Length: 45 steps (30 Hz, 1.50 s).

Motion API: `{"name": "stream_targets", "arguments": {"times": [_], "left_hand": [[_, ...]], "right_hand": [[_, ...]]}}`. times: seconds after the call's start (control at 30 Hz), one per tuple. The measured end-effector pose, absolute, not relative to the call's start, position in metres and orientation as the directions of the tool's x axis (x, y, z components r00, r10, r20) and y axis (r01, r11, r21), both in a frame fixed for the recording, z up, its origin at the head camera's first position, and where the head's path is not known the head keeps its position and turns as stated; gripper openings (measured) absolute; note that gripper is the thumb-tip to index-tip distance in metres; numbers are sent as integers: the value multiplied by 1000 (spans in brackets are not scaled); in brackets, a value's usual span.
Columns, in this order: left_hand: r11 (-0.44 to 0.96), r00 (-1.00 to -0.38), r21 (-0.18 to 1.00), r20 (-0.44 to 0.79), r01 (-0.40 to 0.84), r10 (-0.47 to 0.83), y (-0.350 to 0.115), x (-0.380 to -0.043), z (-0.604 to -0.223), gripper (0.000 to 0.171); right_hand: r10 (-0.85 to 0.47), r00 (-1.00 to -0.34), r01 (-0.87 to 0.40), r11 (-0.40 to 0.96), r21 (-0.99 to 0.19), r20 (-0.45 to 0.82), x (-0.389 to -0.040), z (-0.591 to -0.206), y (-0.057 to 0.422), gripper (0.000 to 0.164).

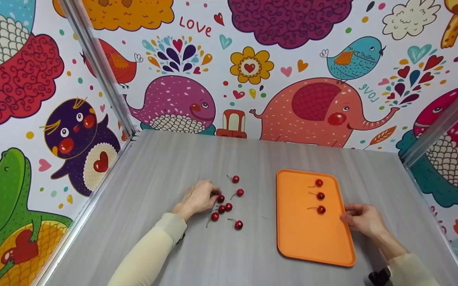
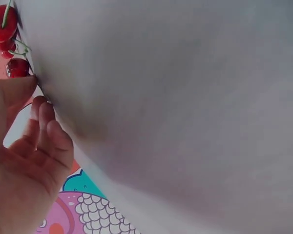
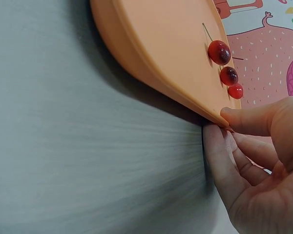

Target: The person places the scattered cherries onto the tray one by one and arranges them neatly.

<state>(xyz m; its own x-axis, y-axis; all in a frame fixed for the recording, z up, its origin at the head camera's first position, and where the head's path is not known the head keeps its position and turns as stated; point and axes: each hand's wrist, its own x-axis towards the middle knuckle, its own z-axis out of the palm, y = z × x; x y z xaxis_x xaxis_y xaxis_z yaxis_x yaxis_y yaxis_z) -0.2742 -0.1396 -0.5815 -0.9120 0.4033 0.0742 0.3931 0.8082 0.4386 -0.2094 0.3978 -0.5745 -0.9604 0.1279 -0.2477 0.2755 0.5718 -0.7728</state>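
Note:
My left hand (image 1: pixel 200 198) is beside a loose group of red cherries with thin stems on the table. Its fingertips reach the nearest cherry (image 1: pixel 220 198). In the left wrist view a gap shows between thumb (image 2: pixel 27 87) and fingers, low at the tabletop, with a cherry (image 2: pixel 18 68) just beyond the thumb. On the right, an orange tray (image 1: pixel 304 242) carries a column of three cherries, the middle one (image 1: pixel 321 196) with its stem pointing left. My right hand (image 1: pixel 366 219) pinches the tray's right rim, thumb on top and fingers against the outer side.
Around the left hand lie other cherries, among them one at the back (image 1: pixel 235 179) and one at the front (image 1: pixel 238 225). The grey table (image 1: pixel 165 159) meets patterned walls at the back and sides, with metal posts (image 1: pixel 101 67) at the corners.

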Motion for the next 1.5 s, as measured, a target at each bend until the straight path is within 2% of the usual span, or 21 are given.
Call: {"name": "stream_targets", "arguments": {"times": [0.13, 0.4, 0.7, 0.87, 1.1, 1.27, 1.5], "left_hand": [[797, -910, 462, 62, 390, 409, -138, -274, -581, 18], [798, -898, 435, 60, 416, 436, -134, -274, -580, 10], [730, -863, 515, 40, 450, 504, -136, -275, -575, 29], [737, -872, 530, 7, 419, 490, -134, -274, -574, 22], [766, -884, 490, 22, 417, 468, -132, -274, -579, 4], [780, -889, 474, 15, 409, 457, -131, -274, -579, 5], [760, -926, 558, 42, 334, 376, -132, -276, -572, 9]], "right_hand": [[135, -959, 282, 572, -770, -251, -209, -575, 398, 47], [144, -957, 289, 573, -767, -252, -211, -575, 398, 47], [129, -966, 258, 574, -777, -225, -211, -574, 399, 47], [135, -962, 270, 576, -771, -237, -213, -575, 401, 49], [126, -967, 253, 573, -779, -221, -211, -577, 400, 47], [124, -967, 252, 580, -774, -222, -211, -576, 400, 46], [125, -966, 257, 574, -778, -227, -211, -576, 399, 46]]}}
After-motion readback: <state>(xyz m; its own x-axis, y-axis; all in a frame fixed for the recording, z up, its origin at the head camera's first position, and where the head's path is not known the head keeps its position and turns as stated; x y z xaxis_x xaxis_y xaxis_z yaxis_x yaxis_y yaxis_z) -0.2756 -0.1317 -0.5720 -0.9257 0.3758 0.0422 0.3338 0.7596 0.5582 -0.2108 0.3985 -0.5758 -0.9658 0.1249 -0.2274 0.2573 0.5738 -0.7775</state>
